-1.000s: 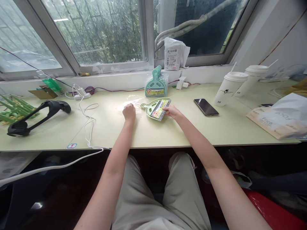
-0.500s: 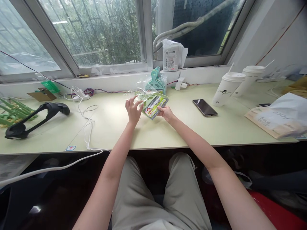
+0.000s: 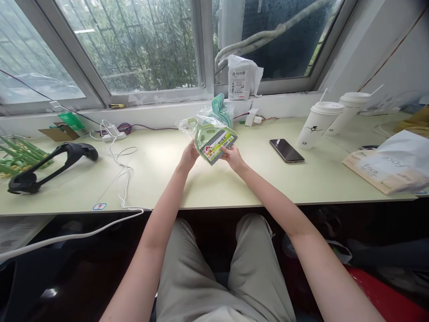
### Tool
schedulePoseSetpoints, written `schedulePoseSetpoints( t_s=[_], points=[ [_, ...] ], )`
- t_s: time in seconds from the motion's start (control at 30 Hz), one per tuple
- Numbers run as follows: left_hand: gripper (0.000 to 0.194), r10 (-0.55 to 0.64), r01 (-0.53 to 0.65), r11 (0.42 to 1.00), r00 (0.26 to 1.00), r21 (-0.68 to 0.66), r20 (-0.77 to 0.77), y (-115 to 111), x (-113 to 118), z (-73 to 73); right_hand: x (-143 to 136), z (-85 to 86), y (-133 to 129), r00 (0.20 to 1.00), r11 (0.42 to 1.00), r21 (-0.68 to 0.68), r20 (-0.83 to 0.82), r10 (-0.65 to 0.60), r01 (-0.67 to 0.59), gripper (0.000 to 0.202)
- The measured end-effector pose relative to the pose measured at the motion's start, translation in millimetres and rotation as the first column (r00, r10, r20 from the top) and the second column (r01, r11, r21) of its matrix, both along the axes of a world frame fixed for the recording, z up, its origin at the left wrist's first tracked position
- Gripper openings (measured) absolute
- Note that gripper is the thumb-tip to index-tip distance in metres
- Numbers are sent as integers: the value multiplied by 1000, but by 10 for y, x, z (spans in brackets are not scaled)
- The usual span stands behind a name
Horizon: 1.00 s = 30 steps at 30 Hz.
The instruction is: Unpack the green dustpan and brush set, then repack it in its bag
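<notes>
A light green mini dustpan set [image 3: 211,138] with a colourful label is held up above the pale desk [image 3: 234,179], partly inside a clear plastic bag [image 3: 192,123]. My left hand [image 3: 189,156] grips its left lower edge and the bag. My right hand [image 3: 233,157] pinches its lower right corner. Behind it a stack of teal dustpan sets [image 3: 223,109] in clear wrap leans against the window ledge.
A black phone [image 3: 286,150] lies to the right, then two white lidded cups [image 3: 318,123] with straws and a paper bag [image 3: 385,167]. On the left lie a white cable [image 3: 122,172], a black handle-shaped device [image 3: 47,165] and green plastic pieces [image 3: 16,158]. A white packet [image 3: 241,77] stands on the sill.
Both hands lifted the green dustpan set off the desk. My left hand left the flat plastic bag, brought it up and now holds the set with the bag over its top.
</notes>
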<state>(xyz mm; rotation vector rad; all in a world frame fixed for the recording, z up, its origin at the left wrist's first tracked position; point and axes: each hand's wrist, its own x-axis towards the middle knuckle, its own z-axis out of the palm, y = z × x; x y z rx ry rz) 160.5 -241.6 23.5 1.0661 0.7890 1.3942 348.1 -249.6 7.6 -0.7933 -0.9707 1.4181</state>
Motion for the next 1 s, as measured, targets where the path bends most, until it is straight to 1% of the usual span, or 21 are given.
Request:
schedulePoseSetpoints(
  t_s=[0.07,0.17,0.23,0.37,0.4,0.47,0.53,0.57,0.6,0.63,0.67,0.7,0.73,0.77,0.8,0.83,0.87,0.93,1.0],
  points=[
    [32,-71,70,997,997,-14,-42,-34,49,5,-9,17,-5,998,998,3,-17,-66,66,26],
    [33,-174,171,984,983,-50,-61,-61,97,11,-11,39,-12,995,995,7,-12,-103,103,25],
    [36,-205,202,978,977,-52,-61,-68,113,4,-15,44,-19,995,995,15,-8,-101,101,24],
    [35,-211,208,977,974,-37,-86,-96,146,-53,-35,39,-33,994,994,40,-16,-104,104,18],
    [36,-240,236,971,966,-44,-97,-110,160,-70,-38,38,-32,993,992,41,-24,-120,121,16],
    [41,-353,345,935,927,-81,-125,-141,199,-100,-36,36,-23,985,985,38,-43,-166,168,13],
    [44,-488,470,871,860,-141,-150,-158,243,-120,-22,36,-6,978,978,38,-53,-201,204,12],
    [44,-529,506,847,835,-166,-150,-154,263,-127,-13,35,3,976,976,39,-50,-211,213,13],
    [44,-535,511,841,833,-175,-139,-141,278,-133,-7,33,11,976,976,39,-42,-213,215,15],
    [43,-501,481,862,857,-159,-119,-119,288,-140,-4,30,16,977,976,39,-31,-211,212,16],
    [42,-427,415,901,899,-122,-94,-93,292,-147,-5,26,18,979,978,38,-20,-204,205,18],
    [41,-319,314,946,945,-75,-68,-66,291,-156,-11,20,17,981,980,37,-12,-195,195,19],
    [40,-203,202,979,978,-31,-48,-42,288,-167,-22,13,14,983,983,35,-8,-182,182,19],
    [41,-102,102,995,994,1,-43,-26,284,-179,-36,6,9,985,985,33,-7,-170,170,19],
    [43,-32,33,999,998,21,-53,-20,283,-193,-51,-2,3,987,986,32,-7,-161,161,18],
    [46,-4,6,1000,997,27,-75,-24,287,-208,-66,-10,-3,987,987,30,-6,-160,160,18],
    [49,-10,12,1000,995,22,-102,-37,297,-222,-79,-16,-7,986,986,25,-4,-166,166,18],
    [54,-61,62,998,988,4,-139,-76,329,-244,-90,-23,-5,984,984,5,5,-181,180,18],
    [55,-84,83,996,986,-13,-143,-105,360,-251,-70,-19,14,987,987,-31,18,-157,158,16]
  ],
)
